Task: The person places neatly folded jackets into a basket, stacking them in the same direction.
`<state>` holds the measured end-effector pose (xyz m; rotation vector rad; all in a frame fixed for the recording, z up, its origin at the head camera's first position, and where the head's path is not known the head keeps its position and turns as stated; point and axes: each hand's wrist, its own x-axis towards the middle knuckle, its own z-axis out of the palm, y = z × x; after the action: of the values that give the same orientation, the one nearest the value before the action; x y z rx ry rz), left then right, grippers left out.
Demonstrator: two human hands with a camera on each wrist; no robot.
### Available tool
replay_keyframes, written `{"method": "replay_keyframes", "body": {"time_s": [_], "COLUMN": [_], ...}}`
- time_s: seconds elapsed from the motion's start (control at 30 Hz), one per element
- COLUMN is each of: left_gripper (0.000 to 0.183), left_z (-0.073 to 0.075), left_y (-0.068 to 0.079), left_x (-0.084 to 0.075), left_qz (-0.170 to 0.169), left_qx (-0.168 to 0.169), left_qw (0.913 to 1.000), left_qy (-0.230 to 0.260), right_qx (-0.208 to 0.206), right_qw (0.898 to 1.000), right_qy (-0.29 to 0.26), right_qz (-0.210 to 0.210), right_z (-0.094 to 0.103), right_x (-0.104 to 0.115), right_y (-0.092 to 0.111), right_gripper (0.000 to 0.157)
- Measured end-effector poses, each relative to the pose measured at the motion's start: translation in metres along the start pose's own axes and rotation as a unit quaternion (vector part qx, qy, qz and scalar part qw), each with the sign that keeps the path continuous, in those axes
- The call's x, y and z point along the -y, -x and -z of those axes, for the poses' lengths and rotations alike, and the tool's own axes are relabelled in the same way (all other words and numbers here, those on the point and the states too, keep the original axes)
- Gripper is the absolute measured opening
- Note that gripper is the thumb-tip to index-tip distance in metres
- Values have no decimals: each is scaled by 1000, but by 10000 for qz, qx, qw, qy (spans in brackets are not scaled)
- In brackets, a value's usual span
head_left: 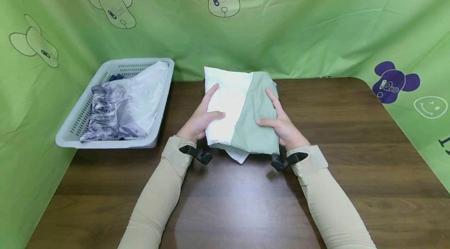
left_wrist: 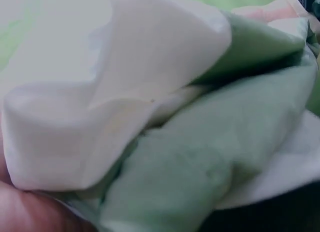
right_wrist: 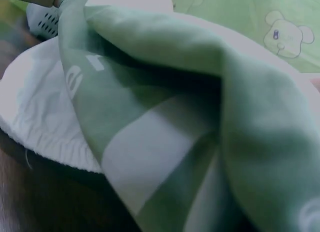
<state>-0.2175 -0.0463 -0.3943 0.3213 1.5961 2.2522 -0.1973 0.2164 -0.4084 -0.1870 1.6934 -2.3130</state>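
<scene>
A folded cloth bundle point(head_left: 242, 110), white on its left and sage green on its right, is held between both hands over the table. My left hand point(head_left: 198, 122) grips its left side, thumb on the white face. On the green side, my right hand point(head_left: 284, 126) holds the edge with its thumb on top. The remaining fingers of both hands are largely hidden behind or under the bundle. Loose green folds point(left_wrist: 185, 157) show at the near end in the left wrist view. A white gathered hem point(right_wrist: 55, 147) and pale printed letters appear in the right wrist view.
At the left stands a light blue plastic basket point(head_left: 62, 138) holding a grey-and-white patterned cloth point(head_left: 109, 112) and a white plastic bag point(head_left: 147, 93). The brown wooden table point(head_left: 351, 143) meets a green curtain point(head_left: 281, 26) with cartoon bear heads at the back and sides.
</scene>
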Motion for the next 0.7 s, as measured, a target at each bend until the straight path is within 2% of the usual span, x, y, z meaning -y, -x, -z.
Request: {"method": "replay_keyframes", "body": {"time_s": [0.5, 0.7], "left_gripper": [83, 81], "left_z": [-12, -11], "left_y": [22, 31], "left_x": [-43, -54], "left_qz": [-315, -490], "left_qx": [-373, -619], "left_qw": [9988, 9968], "left_qy": [89, -84], "right_qx": [69, 141], "right_qw": [9985, 9974], "right_qy": [-422, -309], "right_qz": [350, 636], "right_z": [-23, -37], "right_x": [21, 29], "right_y": [8, 8], "right_gripper": [97, 96]}}
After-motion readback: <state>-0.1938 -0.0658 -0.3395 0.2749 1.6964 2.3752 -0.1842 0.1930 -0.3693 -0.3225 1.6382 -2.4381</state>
